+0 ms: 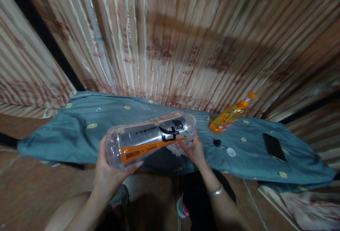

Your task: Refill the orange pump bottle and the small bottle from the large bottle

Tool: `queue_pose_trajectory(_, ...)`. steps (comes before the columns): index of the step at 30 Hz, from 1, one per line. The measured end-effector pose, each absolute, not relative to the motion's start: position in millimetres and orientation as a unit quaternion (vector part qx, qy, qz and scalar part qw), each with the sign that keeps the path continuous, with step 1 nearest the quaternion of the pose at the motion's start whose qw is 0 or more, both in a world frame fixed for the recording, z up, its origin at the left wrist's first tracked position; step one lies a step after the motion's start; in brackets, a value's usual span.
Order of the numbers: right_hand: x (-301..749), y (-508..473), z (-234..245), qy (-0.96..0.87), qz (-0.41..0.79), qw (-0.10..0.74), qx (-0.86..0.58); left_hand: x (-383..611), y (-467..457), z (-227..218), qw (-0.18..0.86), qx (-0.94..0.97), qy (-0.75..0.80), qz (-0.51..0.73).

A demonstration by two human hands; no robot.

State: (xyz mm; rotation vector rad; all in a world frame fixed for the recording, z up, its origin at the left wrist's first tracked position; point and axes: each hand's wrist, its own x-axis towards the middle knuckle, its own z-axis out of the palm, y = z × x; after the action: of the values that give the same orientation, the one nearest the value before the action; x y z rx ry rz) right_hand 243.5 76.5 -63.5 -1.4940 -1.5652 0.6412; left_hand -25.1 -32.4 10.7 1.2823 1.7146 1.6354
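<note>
A large clear plastic bottle (148, 135) with a silver-and-orange label lies on its side between my hands, above the cloth-covered bench. My left hand (107, 174) wraps around its left end, with the thumb along the underside. At the other end, my right hand (193, 151) grips the bottle from below; the fingers behind it are hidden. Below the bottle, beside my right hand, shows a crumpled whitish, see-through material (176, 149) whose kind I cannot make out.
On the blue-green patterned cloth (106, 112) stands, leaning in view, an orange pump bottle (225, 118). Near it are a small black object (217, 142) and a white disc (231, 151). A dark phone (274, 147) lies farther right. A pleated curtain (164, 47) hangs behind.
</note>
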Motion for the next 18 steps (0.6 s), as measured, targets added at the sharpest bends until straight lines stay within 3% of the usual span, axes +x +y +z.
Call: queue_pose_trajectory(18,247,80,-72,-0.629,0.25,0.43,-0.597,-14,-26,24,0.232,0.4,0.628,0.626)
